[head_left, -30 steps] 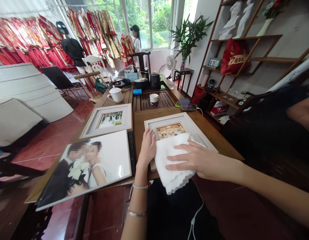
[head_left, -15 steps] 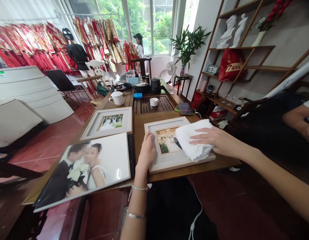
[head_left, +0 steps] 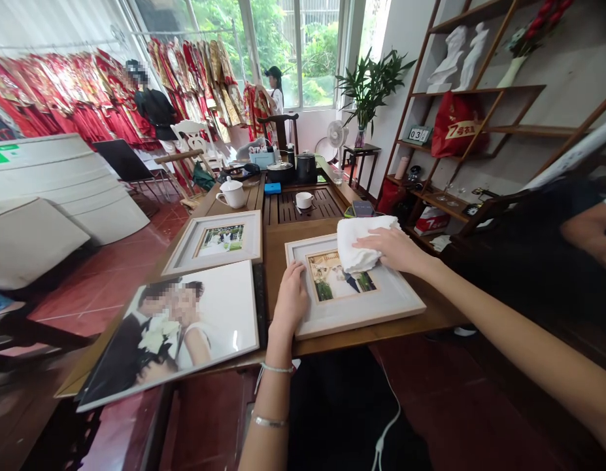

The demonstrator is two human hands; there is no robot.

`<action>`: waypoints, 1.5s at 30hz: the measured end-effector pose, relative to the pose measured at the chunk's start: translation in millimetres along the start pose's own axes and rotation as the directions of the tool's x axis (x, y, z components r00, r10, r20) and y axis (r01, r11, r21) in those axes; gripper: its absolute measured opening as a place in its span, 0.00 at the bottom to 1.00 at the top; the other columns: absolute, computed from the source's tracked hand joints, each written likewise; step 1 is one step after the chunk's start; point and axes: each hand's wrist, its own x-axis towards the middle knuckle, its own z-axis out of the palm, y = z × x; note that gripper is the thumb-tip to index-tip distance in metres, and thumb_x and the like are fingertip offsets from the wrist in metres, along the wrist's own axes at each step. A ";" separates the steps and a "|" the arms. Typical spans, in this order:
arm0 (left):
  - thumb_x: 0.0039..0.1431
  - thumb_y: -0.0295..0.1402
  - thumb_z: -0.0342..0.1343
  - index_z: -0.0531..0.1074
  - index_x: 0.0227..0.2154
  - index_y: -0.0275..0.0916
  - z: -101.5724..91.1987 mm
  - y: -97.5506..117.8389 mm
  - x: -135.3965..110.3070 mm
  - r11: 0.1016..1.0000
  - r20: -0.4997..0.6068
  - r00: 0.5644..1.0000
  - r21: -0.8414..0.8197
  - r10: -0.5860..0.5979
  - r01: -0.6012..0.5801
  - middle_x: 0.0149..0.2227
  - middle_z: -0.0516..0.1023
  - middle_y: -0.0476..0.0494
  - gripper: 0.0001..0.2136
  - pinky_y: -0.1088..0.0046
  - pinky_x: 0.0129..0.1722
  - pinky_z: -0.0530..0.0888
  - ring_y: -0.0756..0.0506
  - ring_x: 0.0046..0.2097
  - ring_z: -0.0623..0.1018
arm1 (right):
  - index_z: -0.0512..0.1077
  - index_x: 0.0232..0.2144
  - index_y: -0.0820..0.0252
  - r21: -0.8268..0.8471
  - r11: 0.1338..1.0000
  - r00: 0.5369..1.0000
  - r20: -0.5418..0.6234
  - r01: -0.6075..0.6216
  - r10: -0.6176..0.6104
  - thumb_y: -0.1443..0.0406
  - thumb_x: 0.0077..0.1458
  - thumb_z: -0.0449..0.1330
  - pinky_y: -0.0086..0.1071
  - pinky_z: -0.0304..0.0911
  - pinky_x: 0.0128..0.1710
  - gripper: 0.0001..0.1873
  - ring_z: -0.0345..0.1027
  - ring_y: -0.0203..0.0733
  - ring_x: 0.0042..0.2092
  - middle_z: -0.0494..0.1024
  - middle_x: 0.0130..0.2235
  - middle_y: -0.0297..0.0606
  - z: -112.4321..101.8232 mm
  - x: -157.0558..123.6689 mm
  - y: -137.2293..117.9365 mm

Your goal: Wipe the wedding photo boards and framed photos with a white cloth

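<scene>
A picture frame [head_left: 356, 314] with a pale mat and a wedding photo lies flat near the table's front edge. My left hand [head_left: 291, 297] grips its left edge, fingers curled over the rim. My right hand [head_left: 393, 248] holds a folded white cloth [head_left: 359, 235] against the frame's upper right part, covering its far edge and the top of the photo. To the left, a second picture frame [head_left: 185, 252] lies farther back. A large photo panel [head_left: 224, 307] of a couple rests in front of it and juts past the table's edge.
A lidded white mug [head_left: 231, 194], a tea tray [head_left: 283, 208] with a white cup [head_left: 303, 199], and a phone [head_left: 362, 209] are beyond the frames. Shelves [head_left: 479, 91] stand at the right, where another person's arm [head_left: 589, 229] shows. Two people are near clothes racks at the back.
My right hand has slid the cloth up and left across the frame, uncovering its lower right corner and more of the photo. My left hand stays on the left edge.
</scene>
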 end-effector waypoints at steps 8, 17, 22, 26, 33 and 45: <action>0.57 0.18 0.42 0.69 0.52 0.33 1.4 1.7 -0.3 1.000 -0.018 1.000 0.021 -0.019 0.019 0.60 0.68 0.32 0.21 0.55 0.66 0.59 0.40 0.65 0.63 | 0.74 0.52 0.52 0.178 0.974 0.987 0.041 0.144 -0.153 0.76 0.38 0.53 0.42 0.65 0.49 0.36 0.69 0.50 0.53 0.79 0.51 0.36 -31.5 -72.8 -28.1; 0.56 0.17 0.42 0.69 0.51 0.33 0.7 1.8 -1.1 0.999 -0.001 1.000 0.041 -0.006 0.006 0.58 0.70 0.32 0.21 0.55 0.66 0.60 0.40 0.65 0.63 | 0.66 0.59 0.52 0.189 0.973 0.988 0.050 0.133 -0.145 0.76 0.35 0.53 0.51 0.59 0.56 0.44 0.60 0.54 0.61 0.71 0.59 0.39 -29.7 -107.6 -35.7; 0.55 0.17 0.41 0.69 0.51 0.31 1.7 -0.4 -1.0 0.999 0.019 1.000 0.046 0.001 -0.002 0.58 0.70 0.30 0.22 0.56 0.66 0.60 0.40 0.66 0.63 | 0.70 0.56 0.58 0.149 0.986 0.996 0.051 0.070 -0.079 0.75 0.38 0.53 0.52 0.62 0.54 0.39 0.59 0.55 0.61 0.70 0.60 0.45 -17.8 -74.5 -25.5; 0.54 0.17 0.42 0.70 0.51 0.33 1.7 -2.8 -0.2 0.999 0.014 1.000 0.036 0.025 -0.025 0.57 0.71 0.33 0.23 0.55 0.65 0.60 0.40 0.65 0.63 | 0.69 0.56 0.57 0.113 0.993 0.998 0.046 0.032 -0.038 0.76 0.41 0.53 0.53 0.61 0.54 0.37 0.58 0.55 0.62 0.70 0.60 0.44 -7.6 -39.9 -15.8; 0.54 0.17 0.42 0.71 0.50 0.31 0.0 -2.4 0.1 0.999 0.031 0.999 0.032 0.016 -0.017 0.58 0.71 0.31 0.23 0.55 0.66 0.60 0.39 0.65 0.63 | 0.66 0.59 0.55 0.060 0.996 0.998 0.015 -0.060 0.059 0.76 0.45 0.54 0.53 0.62 0.53 0.37 0.59 0.56 0.61 0.70 0.60 0.43 3.9 13.2 -6.2; 0.54 0.18 0.43 0.71 0.49 0.36 6.8 -5.2 0.1 1.000 -0.045 0.999 -0.023 0.004 -0.005 0.56 0.73 0.36 0.22 0.55 0.66 0.60 0.40 0.65 0.64 | 0.69 0.58 0.54 0.114 0.989 0.993 0.051 0.096 -0.102 0.78 0.42 0.52 0.51 0.62 0.54 0.39 0.63 0.54 0.59 0.73 0.57 0.41 -8.1 -19.9 -27.2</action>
